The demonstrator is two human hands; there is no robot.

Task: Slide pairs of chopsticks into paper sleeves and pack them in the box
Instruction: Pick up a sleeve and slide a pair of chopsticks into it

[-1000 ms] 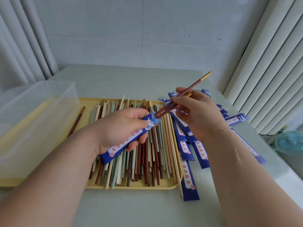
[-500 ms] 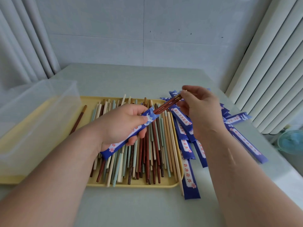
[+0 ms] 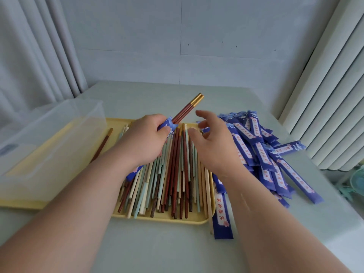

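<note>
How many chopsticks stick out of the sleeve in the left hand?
2: brown gold-tipped chopsticks, side by side, jutting from the sleeve above the left hand; lower lengths hidden inside.

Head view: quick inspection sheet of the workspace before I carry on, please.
Surface: pale grey-green tabletop, carrying everything below.
Job's things: brown gold-tipped chopstick pair partly inside a blue printed paper sleeve; loose mixed-colour chopsticks in a flat yellow tray; heap of blue sleeves right of it; clear plastic box at left.
Clutter: single brown chopstick apart at the tray's left.
Grips: left hand holds the sleeve; right hand open, holding nothing.
Cables: nothing seen.
Surroundings: grey curtain left, white ribbed panel right, small teal fan at right edge.
</note>
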